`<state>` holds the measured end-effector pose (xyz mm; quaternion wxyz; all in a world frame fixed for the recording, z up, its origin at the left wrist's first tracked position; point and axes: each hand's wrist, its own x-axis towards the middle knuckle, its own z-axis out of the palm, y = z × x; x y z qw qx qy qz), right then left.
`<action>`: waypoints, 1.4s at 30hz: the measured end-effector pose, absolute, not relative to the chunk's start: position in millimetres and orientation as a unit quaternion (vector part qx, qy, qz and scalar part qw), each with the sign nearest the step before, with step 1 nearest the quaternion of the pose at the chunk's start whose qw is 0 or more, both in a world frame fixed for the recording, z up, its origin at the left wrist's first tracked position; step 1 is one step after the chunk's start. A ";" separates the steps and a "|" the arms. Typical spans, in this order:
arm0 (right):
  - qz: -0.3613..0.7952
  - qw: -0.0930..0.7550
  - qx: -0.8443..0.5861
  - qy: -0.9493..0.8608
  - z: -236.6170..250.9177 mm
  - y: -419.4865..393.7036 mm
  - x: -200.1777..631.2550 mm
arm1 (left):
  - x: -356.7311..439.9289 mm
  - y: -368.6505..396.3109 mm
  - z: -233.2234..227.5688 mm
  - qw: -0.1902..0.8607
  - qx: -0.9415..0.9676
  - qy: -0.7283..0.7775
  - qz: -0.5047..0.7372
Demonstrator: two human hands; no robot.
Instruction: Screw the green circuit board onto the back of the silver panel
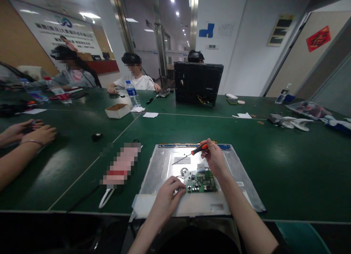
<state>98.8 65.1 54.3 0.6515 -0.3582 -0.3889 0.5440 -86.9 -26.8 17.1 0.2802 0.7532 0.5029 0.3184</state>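
A silver metal monitor back panel point(164, 166) lies flat on the green table in front of me. A small green circuit board point(201, 181) sits on its near middle. My left hand point(170, 191) rests on the panel, its fingertips pinched at the board's left edge; what it pinches is too small to tell. My right hand point(213, 157) hovers above the board and grips a screwdriver point(189, 154) with an orange and black handle, its shaft pointing left and down toward the panel.
A black monitor housing point(197, 82) stands upright at the table's middle back. A cardboard box point(117, 110) and water bottle point(132, 93) lie far left. Another person's hands point(33, 133) rest at left. A blurred pink item point(120, 166) lies beside the panel. Seated people work at the back.
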 end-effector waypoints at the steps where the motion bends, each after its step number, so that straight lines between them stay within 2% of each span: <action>1: 0.549 0.652 -0.358 -0.381 55.6 66.9 99.0 | -87.0 -26.8 16.4 0.277 0.753 0.504 0.321; 7: 0.609 0.602 -0.368 -0.362 69.4 74.6 92.5 | -88.0 -27.6 14.6 0.277 0.748 0.511 0.320; 17: 0.545 0.628 -0.354 -0.428 57.8 61.1 90.9 | -87.6 -27.4 14.9 0.285 0.742 0.518 0.316; 29: 0.527 0.561 -0.304 -0.561 54.1 48.6 89.5 | -85.9 -28.3 16.2 0.282 0.742 0.517 0.320; 35: 0.367 0.578 -0.375 -0.625 52.1 36.8 84.4 | -86.0 -28.7 15.3 0.284 0.741 0.512 0.330; 42: 0.231 0.561 -0.321 -0.727 43.6 29.5 75.6 | -86.5 -29.3 15.4 0.293 0.739 0.515 0.321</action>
